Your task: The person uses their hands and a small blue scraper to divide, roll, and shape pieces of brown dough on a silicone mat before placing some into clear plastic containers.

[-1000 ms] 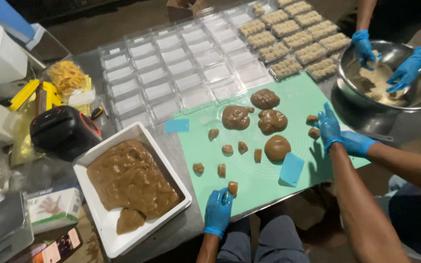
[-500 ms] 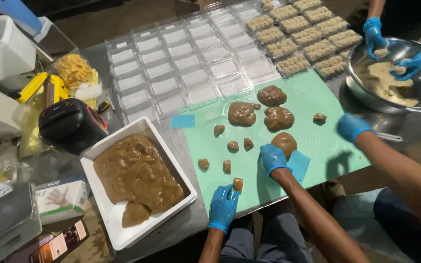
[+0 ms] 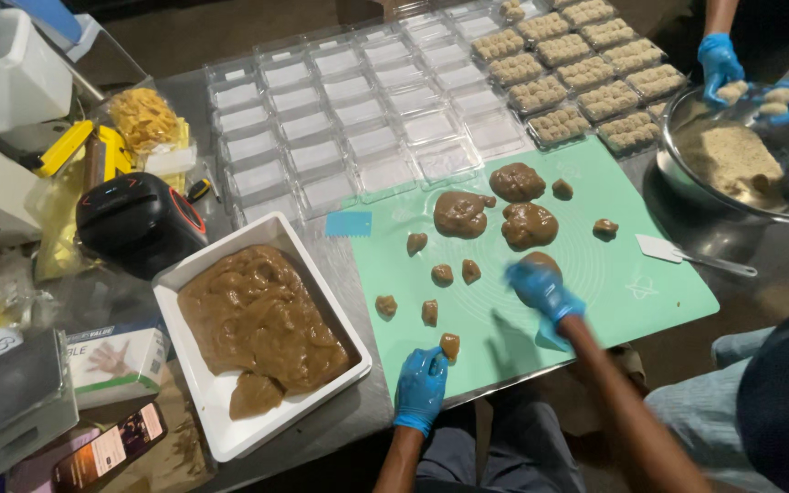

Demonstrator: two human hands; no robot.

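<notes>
The right hand (image 3: 542,288), in a blue glove, curls over a brown dough lump (image 3: 541,262) on the green mat (image 3: 650,283), though how tightly is blurred. The left hand (image 3: 420,383) rests loosely open, fingertips touching a small dough piece (image 3: 449,345) at the mat's near edge, beside the white tray (image 3: 221,438).

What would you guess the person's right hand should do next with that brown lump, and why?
Probably pinch a small piece off the brown dough lump under the blue-gloved right hand: small brown pieces already dot the green silicone mat, and the blue-gloved left hand rests beside one.
</notes>
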